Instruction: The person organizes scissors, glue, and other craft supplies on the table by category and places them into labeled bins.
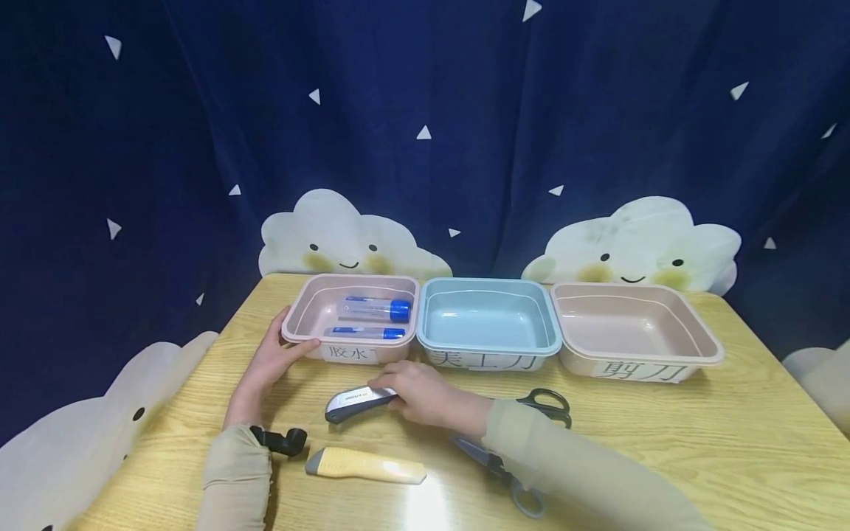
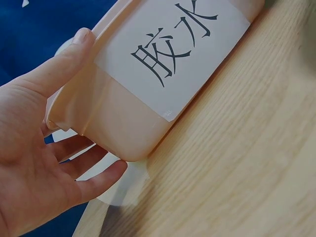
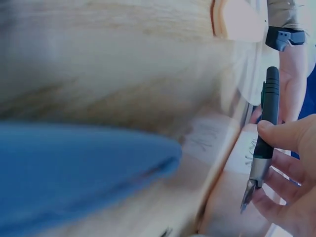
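Observation:
My left hand [image 1: 271,360] grips the left end of a pink bin [image 1: 352,281], thumb on its front rim and fingers around the corner. In the left wrist view, the hand [image 2: 34,133] holds the bin [image 2: 123,133] beside its paper label. My right hand [image 1: 421,394] holds a white and dark utility knife [image 1: 358,398] by one end, in front of the bins. The right wrist view shows the knife [image 3: 269,108] between thumb and fingers of that hand [image 3: 296,173]. Two blue-capped glue tubes [image 1: 372,310] lie inside the pink bin.
A blue bin [image 1: 489,346] and another pink bin [image 1: 637,358] continue the row. A yellow utility knife [image 1: 368,466] lies nearer. Black-handled scissors [image 1: 550,405] and grey scissors [image 1: 494,464] lie partly under the right arm. A blurred blue shape [image 3: 84,173] fills the right wrist view's foreground.

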The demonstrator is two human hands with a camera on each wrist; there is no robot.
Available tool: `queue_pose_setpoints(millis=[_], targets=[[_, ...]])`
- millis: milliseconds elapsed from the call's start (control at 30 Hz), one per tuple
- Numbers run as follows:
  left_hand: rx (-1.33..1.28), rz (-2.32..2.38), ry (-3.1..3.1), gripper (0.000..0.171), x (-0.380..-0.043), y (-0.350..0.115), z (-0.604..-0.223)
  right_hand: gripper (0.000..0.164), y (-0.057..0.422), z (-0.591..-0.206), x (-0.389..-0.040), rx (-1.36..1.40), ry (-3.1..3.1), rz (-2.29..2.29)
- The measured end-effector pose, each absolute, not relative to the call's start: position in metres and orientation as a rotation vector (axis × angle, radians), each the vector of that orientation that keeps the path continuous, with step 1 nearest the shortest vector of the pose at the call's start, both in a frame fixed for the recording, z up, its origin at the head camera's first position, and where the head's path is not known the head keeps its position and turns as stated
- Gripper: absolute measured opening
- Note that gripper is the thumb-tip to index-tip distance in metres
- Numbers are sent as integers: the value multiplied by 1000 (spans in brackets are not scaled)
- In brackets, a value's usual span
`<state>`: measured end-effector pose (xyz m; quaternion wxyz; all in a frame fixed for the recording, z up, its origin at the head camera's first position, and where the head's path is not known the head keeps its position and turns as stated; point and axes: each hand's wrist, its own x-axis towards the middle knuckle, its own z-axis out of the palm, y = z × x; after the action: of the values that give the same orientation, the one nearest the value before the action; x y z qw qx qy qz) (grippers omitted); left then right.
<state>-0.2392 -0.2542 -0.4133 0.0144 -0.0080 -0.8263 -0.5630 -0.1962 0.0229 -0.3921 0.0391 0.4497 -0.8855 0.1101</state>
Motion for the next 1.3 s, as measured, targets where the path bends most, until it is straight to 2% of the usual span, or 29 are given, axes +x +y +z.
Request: queue_pose_setpoints(millis=[200, 467, 600, 1300], targets=[[-15, -1738, -2574, 95, -244, -259, -419, 38, 37, -385, -199, 1391, -2590, 356], [-10, -1725, -2582, 95, -243, -258, -419, 43, 54, -370, -202, 1415, -2547, 381], [-13, -1731, -2575, 95, -243, -258, -420, 45, 64, -363, -205, 1366, -2531, 353], [-22, -1741, -2555, 94, -245, -258, -421, 36, 120, -345, -231, 1046, -2555, 590]])
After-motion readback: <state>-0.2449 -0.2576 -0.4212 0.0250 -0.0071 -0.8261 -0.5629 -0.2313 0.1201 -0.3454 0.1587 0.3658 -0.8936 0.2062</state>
